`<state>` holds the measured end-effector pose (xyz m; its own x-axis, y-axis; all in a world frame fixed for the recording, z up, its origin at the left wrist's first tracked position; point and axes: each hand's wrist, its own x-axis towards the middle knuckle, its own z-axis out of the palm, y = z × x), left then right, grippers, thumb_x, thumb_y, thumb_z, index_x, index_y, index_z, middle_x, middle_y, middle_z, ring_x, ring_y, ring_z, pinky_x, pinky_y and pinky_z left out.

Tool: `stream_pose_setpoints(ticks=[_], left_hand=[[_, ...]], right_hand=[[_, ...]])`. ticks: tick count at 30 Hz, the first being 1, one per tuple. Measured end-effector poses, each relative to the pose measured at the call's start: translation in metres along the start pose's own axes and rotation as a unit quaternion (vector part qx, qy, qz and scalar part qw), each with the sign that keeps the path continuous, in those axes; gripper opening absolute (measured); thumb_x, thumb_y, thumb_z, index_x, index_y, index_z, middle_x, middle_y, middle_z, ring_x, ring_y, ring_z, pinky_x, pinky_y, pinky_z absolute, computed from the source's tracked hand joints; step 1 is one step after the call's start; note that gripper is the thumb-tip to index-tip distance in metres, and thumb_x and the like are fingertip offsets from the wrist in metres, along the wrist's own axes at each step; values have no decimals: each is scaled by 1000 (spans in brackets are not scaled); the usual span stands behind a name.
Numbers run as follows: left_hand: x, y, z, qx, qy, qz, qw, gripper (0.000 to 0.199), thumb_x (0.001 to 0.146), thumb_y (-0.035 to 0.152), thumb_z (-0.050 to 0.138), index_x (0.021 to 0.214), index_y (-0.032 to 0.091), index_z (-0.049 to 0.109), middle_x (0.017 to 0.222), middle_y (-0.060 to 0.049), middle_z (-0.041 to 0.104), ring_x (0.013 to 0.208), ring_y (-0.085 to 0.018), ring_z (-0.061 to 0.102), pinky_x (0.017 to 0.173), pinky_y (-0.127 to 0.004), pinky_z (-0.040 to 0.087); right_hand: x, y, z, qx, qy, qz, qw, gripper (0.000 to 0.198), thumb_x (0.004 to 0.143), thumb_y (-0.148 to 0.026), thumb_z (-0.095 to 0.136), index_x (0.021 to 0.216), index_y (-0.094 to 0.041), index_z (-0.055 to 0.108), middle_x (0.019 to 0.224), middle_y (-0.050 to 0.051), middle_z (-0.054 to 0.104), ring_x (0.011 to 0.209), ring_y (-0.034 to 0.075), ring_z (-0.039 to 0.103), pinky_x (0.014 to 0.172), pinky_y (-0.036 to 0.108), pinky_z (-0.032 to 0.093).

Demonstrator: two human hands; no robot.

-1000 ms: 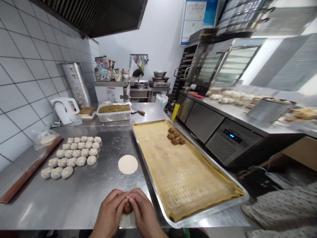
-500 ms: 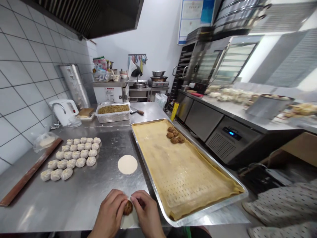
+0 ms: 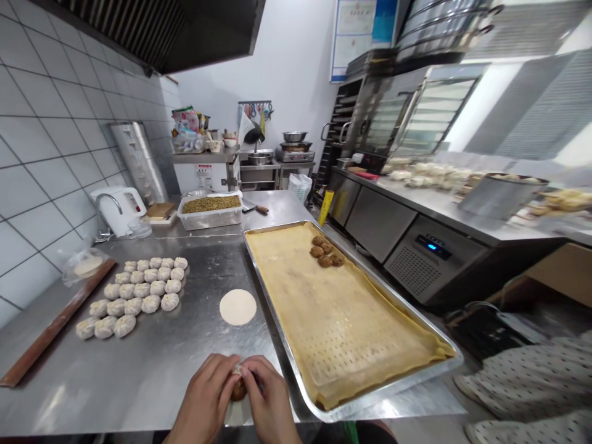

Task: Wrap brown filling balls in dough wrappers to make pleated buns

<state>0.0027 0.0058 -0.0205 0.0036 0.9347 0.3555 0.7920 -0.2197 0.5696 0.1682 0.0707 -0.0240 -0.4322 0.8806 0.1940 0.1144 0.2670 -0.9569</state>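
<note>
At the front edge of the steel table, my left hand (image 3: 208, 391) and my right hand (image 3: 269, 394) pinch the dough wrapper (image 3: 237, 369) from both sides. Its far edge is gathered up over a brown filling ball (image 3: 238, 390), which shows between my thumbs. The near part of the wrapper lies flat on the table. Beyond my hands lies another round dough wrapper (image 3: 237, 307). Several pleated buns (image 3: 141, 288) stand in rows to the left. On the right, a metal tray (image 3: 303, 376) lined with tan cloth carries several brown filling balls (image 3: 324, 250) near its far corner.
A long wooden rod (image 3: 55, 324) lies at the left. Further back are a white kettle (image 3: 119, 209), a plastic tub of grainy filling (image 3: 210, 213) and a knife (image 3: 256, 208). Patterned cloth (image 3: 531, 385) shows at lower right, beside a steel counter (image 3: 435, 216).
My fingertips have come closer together, with the right hand shifting slightly left. More of the wrapper's far edge is folded up over the filling ball, which is now partly covered.
</note>
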Motion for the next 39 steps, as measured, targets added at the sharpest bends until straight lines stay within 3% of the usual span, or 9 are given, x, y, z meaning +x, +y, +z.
stream_pose_setpoints(ticks=[4, 9, 14, 17, 20, 25, 31, 34, 39], left_hand=[[-2, -3, 0, 10, -15, 5, 1000, 25, 103, 22, 49, 122, 28, 66, 104, -6, 67, 98, -19, 65, 85, -31, 57], [-1, -2, 1, 19, -5, 5, 1000, 22, 103, 22, 49, 117, 25, 66, 106, -7, 67, 100, -20, 65, 88, -33, 57], [-1, 2, -1, 27, -27, 2, 999, 28, 104, 21, 49, 128, 28, 63, 104, -5, 67, 96, -17, 65, 86, -30, 57], [-2, 4, 0, 26, -17, 16, 999, 21, 104, 18, 47, 109, 24, 67, 102, -5, 65, 96, -18, 64, 86, -33, 55], [-3, 4, 2, 34, -12, 16, 999, 22, 103, 17, 47, 115, 23, 64, 104, -6, 66, 98, -19, 63, 85, -33, 55], [-2, 4, 1, 48, -36, 28, 998, 24, 103, 19, 50, 122, 25, 63, 104, -5, 66, 96, -18, 63, 85, -32, 56], [-4, 6, 5, 54, -28, 22, 998, 22, 103, 15, 47, 114, 23, 64, 105, -7, 65, 98, -20, 62, 86, -35, 55], [-4, 6, 4, 50, -48, 16, 997, 28, 103, 19, 48, 128, 26, 60, 107, -6, 65, 98, -19, 62, 86, -33, 55], [-5, 14, 5, 16, -6, -25, 1000, 17, 104, 22, 49, 106, 26, 66, 100, -4, 64, 94, -18, 61, 83, -33, 53]], right_hand=[[-5, 0, -2, -9, -39, -56, 998, 26, 104, -31, 49, 110, -24, 73, 109, 10, 73, 103, 22, 70, 91, 33, 56], [-3, -1, -3, -1, 16, 12, 1000, 31, 102, -38, 55, 83, -21, 72, 89, 8, 72, 85, 21, 70, 74, 28, 56], [-9, 2, -1, -12, -28, -73, 997, 28, 105, -32, 46, 111, -22, 72, 109, 11, 72, 102, 21, 70, 91, 32, 57], [-10, 5, -2, -22, 8, -35, 999, 26, 103, -35, 53, 97, -22, 74, 103, 10, 73, 96, 22, 70, 83, 30, 57], [-10, 5, -1, -18, 19, 5, 1000, 30, 104, -36, 52, 86, -22, 72, 92, 7, 71, 86, 20, 70, 75, 28, 56], [-14, 13, -2, -32, -18, -80, 996, 27, 104, -29, 48, 115, -23, 72, 113, 11, 72, 107, 23, 70, 94, 34, 57], [-11, 5, -2, -4, 34, 17, 999, 30, 103, -36, 54, 84, -21, 72, 93, 8, 72, 87, 21, 71, 74, 28, 57], [-13, 3, -3, -11, 1, -37, 999, 28, 105, -31, 49, 97, -23, 74, 98, 8, 72, 94, 21, 71, 83, 30, 58], [-20, 14, -7, -21, -26, -63, 997, 27, 101, -25, 54, 122, -24, 71, 117, 12, 72, 109, 23, 71, 93, 32, 60]])
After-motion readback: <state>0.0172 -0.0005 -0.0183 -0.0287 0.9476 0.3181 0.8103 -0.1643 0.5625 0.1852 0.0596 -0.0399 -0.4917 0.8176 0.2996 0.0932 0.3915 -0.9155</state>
